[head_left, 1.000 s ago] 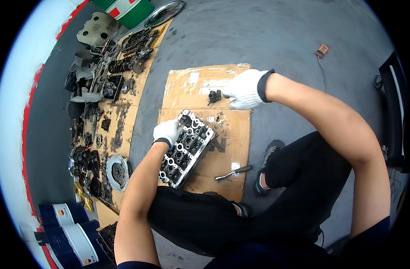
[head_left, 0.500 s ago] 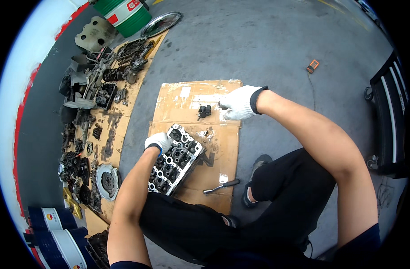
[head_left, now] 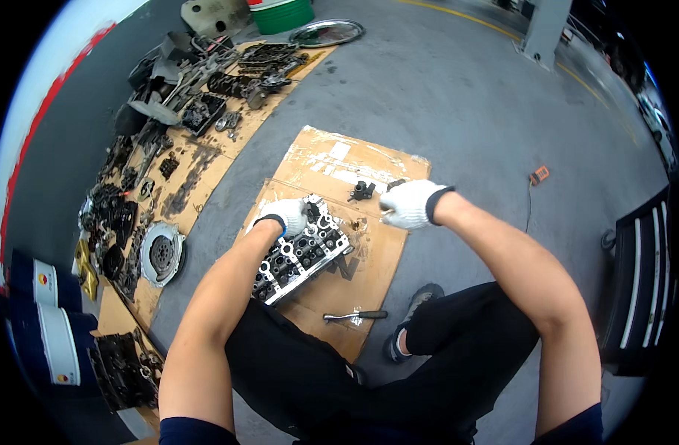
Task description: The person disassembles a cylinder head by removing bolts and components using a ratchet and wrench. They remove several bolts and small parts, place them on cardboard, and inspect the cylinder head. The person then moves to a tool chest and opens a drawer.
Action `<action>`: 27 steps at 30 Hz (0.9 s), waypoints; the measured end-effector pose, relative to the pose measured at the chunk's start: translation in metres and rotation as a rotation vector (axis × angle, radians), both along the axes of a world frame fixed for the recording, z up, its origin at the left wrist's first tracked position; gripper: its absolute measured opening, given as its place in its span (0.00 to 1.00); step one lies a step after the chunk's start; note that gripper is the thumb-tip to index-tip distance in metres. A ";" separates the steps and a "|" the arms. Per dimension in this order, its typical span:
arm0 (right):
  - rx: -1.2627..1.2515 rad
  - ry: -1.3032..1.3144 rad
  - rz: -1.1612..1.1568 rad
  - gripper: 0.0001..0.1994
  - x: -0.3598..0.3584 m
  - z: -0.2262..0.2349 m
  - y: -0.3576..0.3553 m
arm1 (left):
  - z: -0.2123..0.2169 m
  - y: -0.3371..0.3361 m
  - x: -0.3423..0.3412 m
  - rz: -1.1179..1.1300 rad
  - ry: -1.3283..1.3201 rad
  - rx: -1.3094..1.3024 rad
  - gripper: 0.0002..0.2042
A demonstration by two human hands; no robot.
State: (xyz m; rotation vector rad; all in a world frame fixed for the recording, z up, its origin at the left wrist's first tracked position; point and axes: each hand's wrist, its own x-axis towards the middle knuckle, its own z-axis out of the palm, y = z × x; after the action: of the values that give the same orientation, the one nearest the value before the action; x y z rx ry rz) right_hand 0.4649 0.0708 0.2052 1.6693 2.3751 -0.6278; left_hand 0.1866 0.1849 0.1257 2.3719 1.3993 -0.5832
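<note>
Cylinder head (head_left: 304, 248), a silver metal engine block piece full of round openings, lies tilted at an angle on a flattened cardboard sheet (head_left: 380, 256) on a grey floor (head_left: 458, 126), just in front of a seated person's knees. The person's left hand (head_left: 286, 216), in a white knitted glove, touches its far end; whether the fingers clasp it or only rest there, I cannot tell. The right hand (head_left: 409, 205), gloved alike, is above the cardboard's right edge with fingers curled. A small dark piece (head_left: 396, 183) shows beside those fingers, but whether they grasp it is unclear. Between the hands, nearer the right, sits a small black part (head_left: 362, 190). A ratchet wrench (head_left: 354, 315) with a black handle lies near the knees. At left, greasy engine parts (head_left: 206, 111) cover another cardboard strip (head_left: 246, 122); at right stands a black tool cart (head_left: 640, 274).
</note>
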 end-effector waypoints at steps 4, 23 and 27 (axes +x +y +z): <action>0.138 0.151 0.029 0.17 -0.058 -0.037 0.036 | 0.027 -0.011 -0.026 0.072 -0.107 0.046 0.23; 0.170 -0.176 0.234 0.16 -0.192 -0.119 0.123 | 0.152 -0.174 -0.229 0.461 -0.066 0.124 0.19; 0.282 -0.202 0.404 0.13 -0.185 -0.102 0.098 | 0.182 -0.182 -0.220 0.403 -0.055 0.186 0.17</action>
State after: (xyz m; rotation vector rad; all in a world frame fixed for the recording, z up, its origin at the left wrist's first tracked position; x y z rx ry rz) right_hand 0.2797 0.1691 0.1037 1.2061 2.6242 -0.0551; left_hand -0.0336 0.0032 0.3078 2.1227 1.9081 -0.2864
